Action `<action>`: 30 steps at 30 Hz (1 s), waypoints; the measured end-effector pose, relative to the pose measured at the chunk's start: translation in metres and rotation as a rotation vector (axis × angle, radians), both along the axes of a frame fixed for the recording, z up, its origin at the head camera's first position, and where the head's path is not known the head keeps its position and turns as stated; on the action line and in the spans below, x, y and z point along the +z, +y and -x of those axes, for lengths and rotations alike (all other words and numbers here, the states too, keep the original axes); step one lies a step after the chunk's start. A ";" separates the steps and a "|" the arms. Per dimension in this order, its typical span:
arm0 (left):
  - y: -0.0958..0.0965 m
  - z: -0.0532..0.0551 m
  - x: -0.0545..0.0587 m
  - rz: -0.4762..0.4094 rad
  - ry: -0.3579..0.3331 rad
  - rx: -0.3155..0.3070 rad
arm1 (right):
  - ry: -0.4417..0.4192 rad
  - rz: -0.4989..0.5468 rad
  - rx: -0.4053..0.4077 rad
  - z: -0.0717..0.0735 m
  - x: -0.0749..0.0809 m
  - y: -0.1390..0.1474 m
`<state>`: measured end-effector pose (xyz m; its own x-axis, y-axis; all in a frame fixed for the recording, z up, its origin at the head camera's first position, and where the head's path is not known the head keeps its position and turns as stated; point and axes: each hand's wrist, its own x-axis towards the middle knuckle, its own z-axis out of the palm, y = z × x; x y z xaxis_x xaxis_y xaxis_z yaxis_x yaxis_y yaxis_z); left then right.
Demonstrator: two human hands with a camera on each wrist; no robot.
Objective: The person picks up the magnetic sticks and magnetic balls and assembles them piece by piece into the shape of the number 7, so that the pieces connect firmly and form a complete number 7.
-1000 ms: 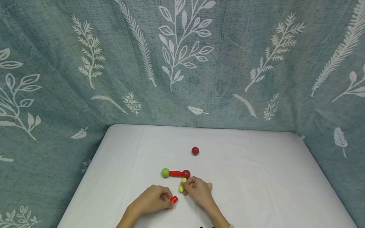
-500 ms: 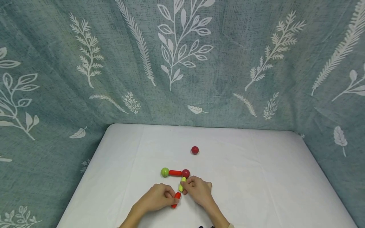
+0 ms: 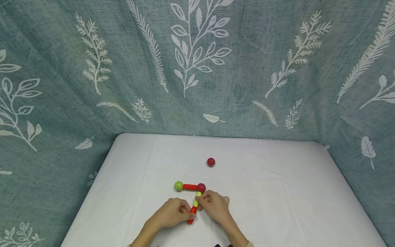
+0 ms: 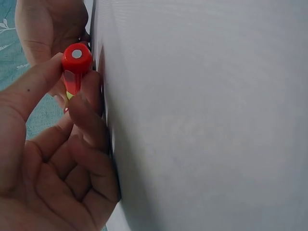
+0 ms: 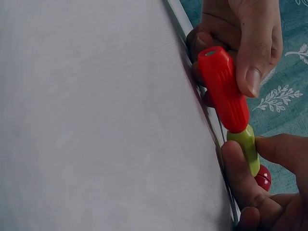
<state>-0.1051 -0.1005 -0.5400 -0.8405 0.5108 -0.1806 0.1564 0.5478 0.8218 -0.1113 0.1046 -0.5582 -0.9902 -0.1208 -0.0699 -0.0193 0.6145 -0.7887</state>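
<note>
My left hand (image 3: 174,213) pinches a red magnetic rod (image 5: 224,89) between thumb and fingers. In the left wrist view, a round metal disc shows on the near end of the rod. My right hand (image 3: 215,207) pinches a yellow-green magnetic rod (image 5: 244,144), and the red rod's far end meets its near end. At its far end, the yellow-green rod reaches a dark red ball (image 3: 201,187). A second red rod (image 3: 190,187) runs left from that ball to a green ball (image 3: 178,186).
Another dark red ball (image 3: 211,162) lies apart, farther back on the white table (image 3: 262,185). A green leaf-patterned cloth (image 3: 197,113) hangs behind the table's far edge. Something small and dark (image 3: 217,245) shows at the bottom edge of the head view.
My left hand has moved slightly right and turned the red rod in line with the yellow-green rod, closing the gap between them. My right hand has stayed in place.
</note>
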 end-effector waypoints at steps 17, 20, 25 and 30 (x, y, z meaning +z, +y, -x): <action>-0.001 0.001 0.002 0.015 -0.012 0.022 | -0.002 0.003 -0.003 0.000 -0.001 0.000; -0.005 0.004 0.004 0.015 -0.005 0.043 | 0.002 0.014 0.000 0.000 0.000 0.000; -0.013 0.016 0.009 0.041 0.137 0.178 | -0.001 0.031 0.005 0.000 -0.001 0.000; -0.018 0.033 0.013 0.148 0.318 0.308 | -0.008 0.032 -0.010 0.001 -0.002 0.000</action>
<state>-0.1386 -0.1187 -0.5269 -0.9745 0.2167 0.0581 0.1992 0.7163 0.6687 -0.1119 0.1047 -0.5603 -0.9908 -0.1135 -0.0741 -0.0071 0.5890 -0.8081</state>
